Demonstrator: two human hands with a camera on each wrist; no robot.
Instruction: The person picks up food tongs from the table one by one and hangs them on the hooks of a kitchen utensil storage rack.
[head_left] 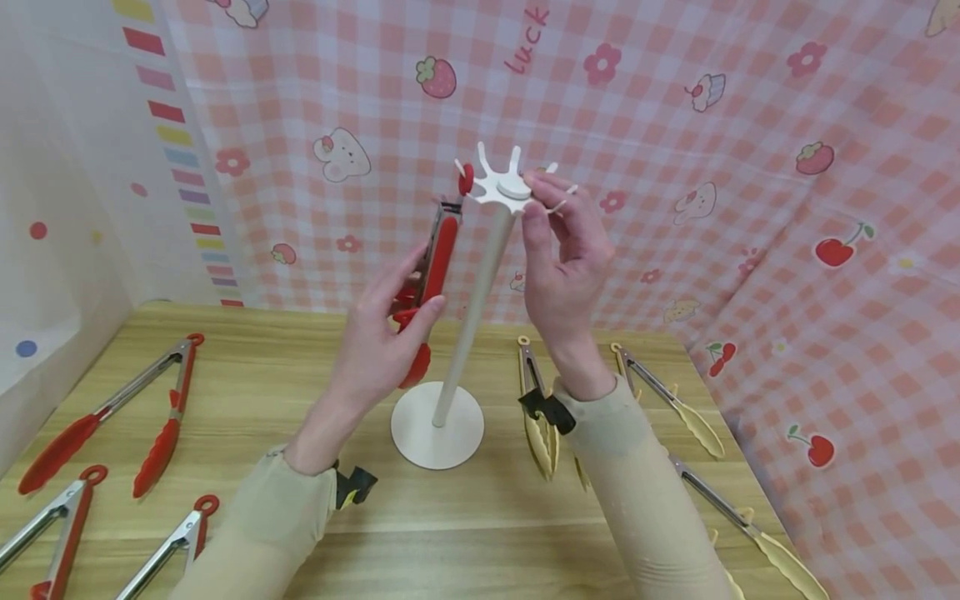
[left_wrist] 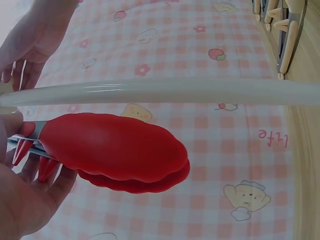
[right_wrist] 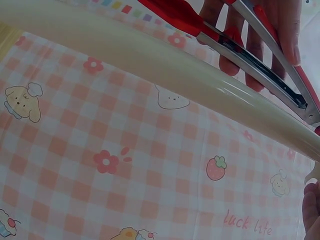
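My left hand (head_left: 375, 333) grips a pair of red-handled tongs (head_left: 441, 258), held upright with the ring end up. In the left wrist view the tongs' scalloped red heads (left_wrist: 115, 147) lie close together. Their red ring (head_left: 467, 178) is at one of the left prongs of a white hook stand (head_left: 480, 308); whether the prong passes through it, I cannot tell. With thumb and fingers my right hand (head_left: 566, 258) pinches the stand's pronged top (head_left: 498, 190) on its right side. A pole joins that top to a round white base (head_left: 437, 446).
Several red tongs (head_left: 161, 425) lie spread on the left of the wooden table (head_left: 450, 533). Several pale yellow tongs (head_left: 667, 396) lie on the right, partly behind my right forearm. A pink checked cloth (head_left: 637, 108) hangs behind the table and along its right side.
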